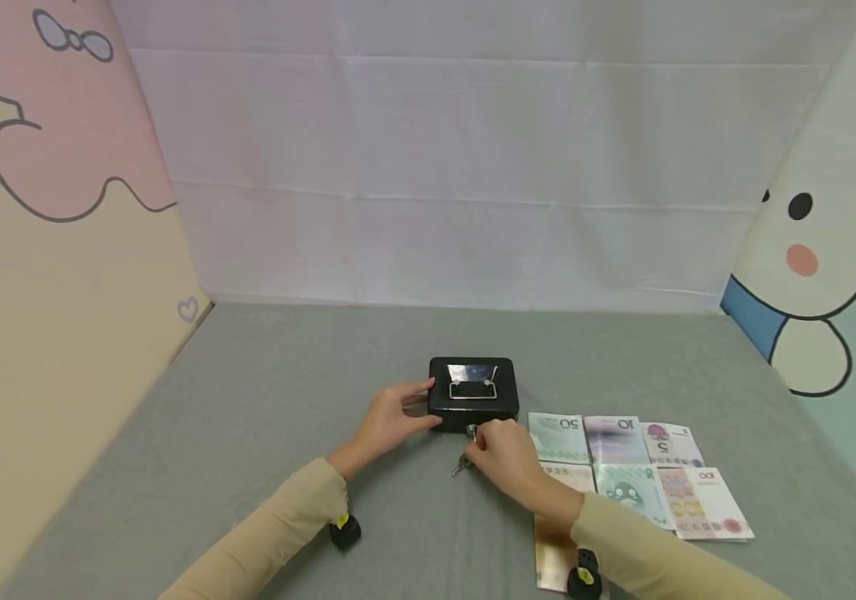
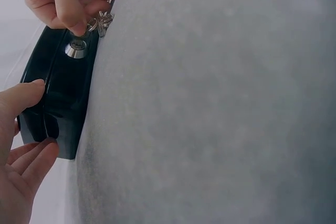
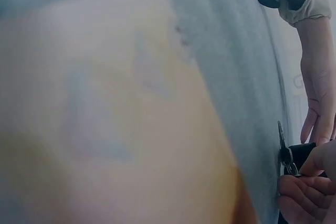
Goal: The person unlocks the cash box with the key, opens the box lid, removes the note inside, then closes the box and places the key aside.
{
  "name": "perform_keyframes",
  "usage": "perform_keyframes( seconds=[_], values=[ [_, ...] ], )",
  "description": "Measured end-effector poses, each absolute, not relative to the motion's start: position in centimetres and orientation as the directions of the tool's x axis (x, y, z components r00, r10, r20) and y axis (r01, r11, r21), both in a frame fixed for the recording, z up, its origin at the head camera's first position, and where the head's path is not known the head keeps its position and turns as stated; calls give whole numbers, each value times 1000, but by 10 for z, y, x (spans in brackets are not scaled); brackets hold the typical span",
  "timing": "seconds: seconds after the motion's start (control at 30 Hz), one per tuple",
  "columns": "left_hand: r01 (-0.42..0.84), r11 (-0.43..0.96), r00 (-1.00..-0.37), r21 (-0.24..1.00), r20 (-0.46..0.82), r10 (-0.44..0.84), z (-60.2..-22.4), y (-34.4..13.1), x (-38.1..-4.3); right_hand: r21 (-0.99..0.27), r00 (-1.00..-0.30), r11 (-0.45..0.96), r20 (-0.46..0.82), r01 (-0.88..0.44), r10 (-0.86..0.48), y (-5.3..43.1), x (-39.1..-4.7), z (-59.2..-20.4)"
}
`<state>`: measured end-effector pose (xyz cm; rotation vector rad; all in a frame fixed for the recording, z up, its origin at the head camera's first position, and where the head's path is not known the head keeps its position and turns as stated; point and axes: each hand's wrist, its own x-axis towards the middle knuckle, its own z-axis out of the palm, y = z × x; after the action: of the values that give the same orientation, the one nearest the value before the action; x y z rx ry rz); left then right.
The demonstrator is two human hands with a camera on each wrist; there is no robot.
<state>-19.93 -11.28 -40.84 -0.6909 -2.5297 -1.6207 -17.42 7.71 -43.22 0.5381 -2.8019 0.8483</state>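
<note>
A black cash box (image 1: 439, 419) with a folding metal handle on its lid sits on the grey tabletop. My left hand (image 1: 388, 419) holds its left end, thumb at the front corner and fingers spread along the side. At the front face, my right hand (image 1: 504, 454) pinches a key at the silver lock (image 2: 76, 50); the key's head is mostly hidden by the fingers. From the ring, more keys (image 1: 461, 465) hang below that hand, and the right wrist view shows these dangling keys (image 3: 286, 156) beside the curled fingers.
Right of the box, banknotes lie in two rows, among them a green note (image 1: 558, 437), a purple note (image 1: 615, 440) and a pinkish note (image 1: 698, 504). A golden-brown note (image 1: 551, 558) lies partly under the right forearm. A white cloth wall (image 1: 458, 167) stands behind.
</note>
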Motion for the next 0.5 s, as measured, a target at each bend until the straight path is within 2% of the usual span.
perform_keyframes(
  seconds=[0.27,0.5],
  values=[
    [387,368,-908,845,281,311,-410,-113,-200,-550,-935,756,220,-354,-277,82,-167,-430],
    [369,370,-916,853,266,301,-439,-115,-216,-615,-948,721,186,-318,-258,87,-163,-428]
  ],
)
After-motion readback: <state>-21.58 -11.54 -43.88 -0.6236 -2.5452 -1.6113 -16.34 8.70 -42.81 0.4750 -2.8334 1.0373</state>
